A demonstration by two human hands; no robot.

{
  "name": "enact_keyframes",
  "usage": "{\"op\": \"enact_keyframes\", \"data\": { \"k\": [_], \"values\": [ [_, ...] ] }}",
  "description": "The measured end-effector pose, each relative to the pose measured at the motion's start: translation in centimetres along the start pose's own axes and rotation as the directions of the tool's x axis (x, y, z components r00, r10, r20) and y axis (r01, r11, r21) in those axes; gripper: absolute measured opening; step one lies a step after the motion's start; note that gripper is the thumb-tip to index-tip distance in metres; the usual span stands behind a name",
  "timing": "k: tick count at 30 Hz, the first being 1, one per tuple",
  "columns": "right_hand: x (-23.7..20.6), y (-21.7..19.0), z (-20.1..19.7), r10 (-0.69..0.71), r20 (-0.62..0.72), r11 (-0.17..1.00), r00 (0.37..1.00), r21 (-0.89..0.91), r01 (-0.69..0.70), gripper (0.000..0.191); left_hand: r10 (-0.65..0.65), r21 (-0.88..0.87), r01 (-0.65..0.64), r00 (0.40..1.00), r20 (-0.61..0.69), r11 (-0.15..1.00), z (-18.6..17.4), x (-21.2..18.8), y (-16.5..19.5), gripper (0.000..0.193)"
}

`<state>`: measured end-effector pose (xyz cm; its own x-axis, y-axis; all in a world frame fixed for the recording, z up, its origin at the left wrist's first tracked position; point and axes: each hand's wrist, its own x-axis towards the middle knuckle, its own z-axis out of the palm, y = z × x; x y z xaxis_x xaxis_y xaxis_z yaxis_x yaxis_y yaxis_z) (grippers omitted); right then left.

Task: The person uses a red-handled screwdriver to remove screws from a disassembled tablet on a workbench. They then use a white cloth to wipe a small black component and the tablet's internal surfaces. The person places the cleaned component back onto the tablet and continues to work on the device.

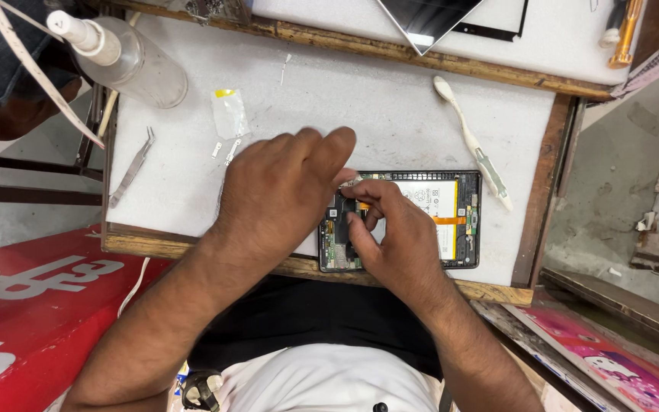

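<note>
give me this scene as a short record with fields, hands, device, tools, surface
left hand: left hand rests over the left end of the opened black tablet, fingers curled
right hand: right hand pinches at parts inside the tablet near its orange flex strip
device: back cover off, white battery exposed
tools: white toothbrush right of the hands; metal tweezers left; clear plastic squeeze bottle at top left
surface: white board with wooden frame

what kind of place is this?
Likely a small electronics repair bench. Both hands, left and right, work inside an opened tablet with its battery and boards exposed. Tweezers, a toothbrush and a squeeze bottle lie on the worn white worktop.
</note>
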<state>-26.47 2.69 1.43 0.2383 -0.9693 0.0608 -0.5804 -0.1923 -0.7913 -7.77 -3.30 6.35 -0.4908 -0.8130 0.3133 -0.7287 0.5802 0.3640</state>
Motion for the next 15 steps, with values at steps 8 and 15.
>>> {"op": "enact_keyframes", "data": {
  "k": [8, 15],
  "values": [
    [-0.15, 0.07, 0.09, 0.003, -0.007, 1.0, 1.0, 0.009, -0.003, 0.036, 0.036, -0.003, -0.036, 0.999, 0.04, 0.999, -0.21, 0.35, -0.07, 0.032],
    [-0.09, -0.02, 0.06, 0.012, -0.022, 1.0, 1.0, -0.009, -0.013, 0.038, -0.017, 0.109, -0.01, 0.97, 0.241, 0.994, 0.19, 0.23, 0.19, 0.034]
  ]
}}
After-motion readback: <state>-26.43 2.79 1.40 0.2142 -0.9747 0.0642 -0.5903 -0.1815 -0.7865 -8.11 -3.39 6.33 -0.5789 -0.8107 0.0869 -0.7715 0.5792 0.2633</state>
